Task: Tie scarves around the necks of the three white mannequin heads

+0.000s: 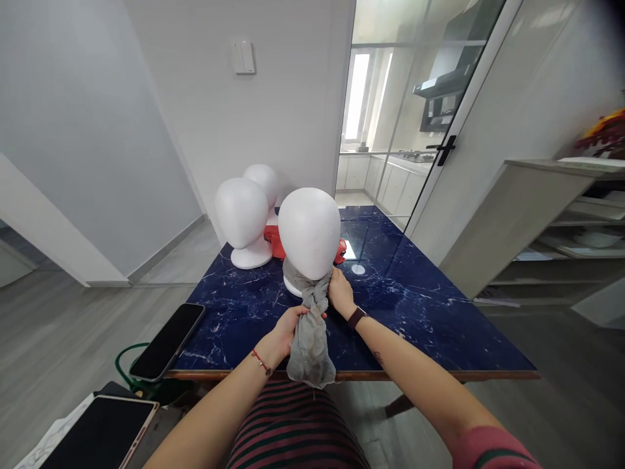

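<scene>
A white foam mannequin head (309,231) stands on the dark blue marble table (415,306), right in front of me. A grey scarf (310,342) is wrapped round its neck and knotted, its ends hanging down over the table's front edge. My left hand (284,330) is closed on the hanging part just below the knot. My right hand (340,293) pinches the scarf at the knot, beside the neck.
Two more white foam heads (243,218) (262,182) stand behind at the left, with red cloth (274,242) beside them. A black phone (167,341) lies on the table's left corner. A tablet (97,433) sits lower left. Shelves (566,215) stand at right.
</scene>
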`<move>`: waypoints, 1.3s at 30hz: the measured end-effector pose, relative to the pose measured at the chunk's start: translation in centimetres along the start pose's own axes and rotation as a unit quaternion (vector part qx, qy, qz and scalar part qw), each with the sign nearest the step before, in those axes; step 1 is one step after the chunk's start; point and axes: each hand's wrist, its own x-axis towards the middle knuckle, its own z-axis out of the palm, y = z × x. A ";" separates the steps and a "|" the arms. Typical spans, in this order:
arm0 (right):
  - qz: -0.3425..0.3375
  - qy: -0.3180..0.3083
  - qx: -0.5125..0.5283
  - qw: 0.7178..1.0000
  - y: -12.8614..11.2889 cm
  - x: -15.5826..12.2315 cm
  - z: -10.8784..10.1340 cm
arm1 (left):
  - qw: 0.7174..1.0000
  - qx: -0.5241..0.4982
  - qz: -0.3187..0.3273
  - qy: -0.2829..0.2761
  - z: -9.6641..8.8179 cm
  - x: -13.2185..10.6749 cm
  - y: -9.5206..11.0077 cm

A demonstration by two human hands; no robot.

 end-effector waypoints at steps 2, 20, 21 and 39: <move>0.006 -0.001 0.004 1.000 0.1 0.0 0.0 | 0.998 -0.020 -0.049 -0.031 0.2 -0.5 0.7; 0.048 0.047 0.171 0.983 2.7 2.3 0.7 | 0.778 0.410 0.339 0.336 -7.3 3.5 4.9; 0.043 0.038 0.170 0.984 2.6 2.2 0.7 | 0.774 0.415 0.347 0.330 -7.2 4.0 5.1; 0.213 -0.150 0.700 0.665 -0.6 -0.1 -0.1 | 0.804 0.256 0.447 0.298 -5.3 4.1 3.2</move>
